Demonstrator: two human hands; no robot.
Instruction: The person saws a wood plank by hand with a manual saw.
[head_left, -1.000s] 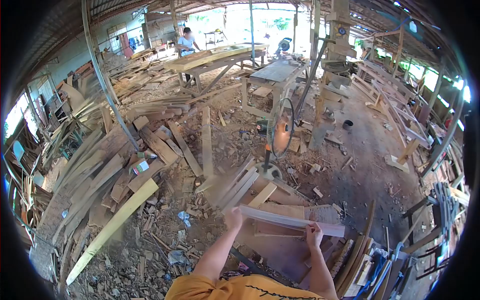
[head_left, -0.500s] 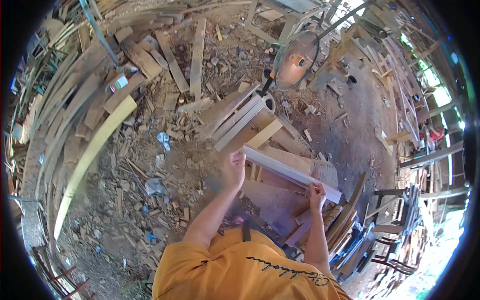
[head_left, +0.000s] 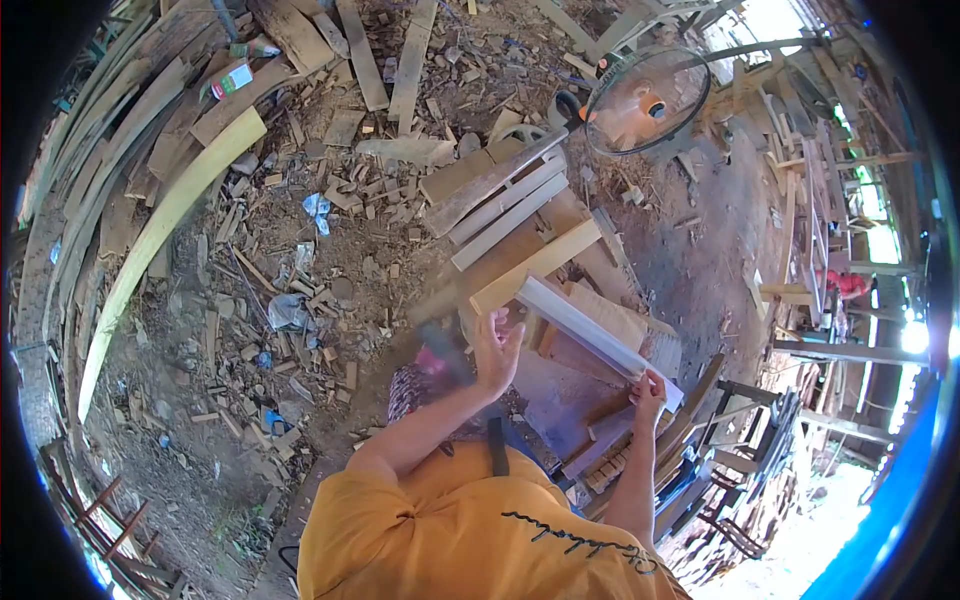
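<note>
My right hand (head_left: 648,392) grips the lower right end of a long pale wooden board (head_left: 590,335), which slants down from upper left to lower right. My left hand (head_left: 497,350) is off the board, a little below its upper left end, with fingers apart and nothing held. Just above that hand lies the near end of a light wooden plank (head_left: 535,266). Beneath the board is a low work surface (head_left: 545,395) with other wood pieces on it.
Behind the plank are stacked wood strips (head_left: 510,222). A round fan (head_left: 648,100) stands at the upper right. Wood scraps cover the ground on the left, beside a long curved yellowish board (head_left: 160,235). More timber (head_left: 700,430) is piled at the right.
My left hand has let go of the board's upper left end and opened. My right hand still holds the other end. The view has shifted, so the fan sits higher and further right.
</note>
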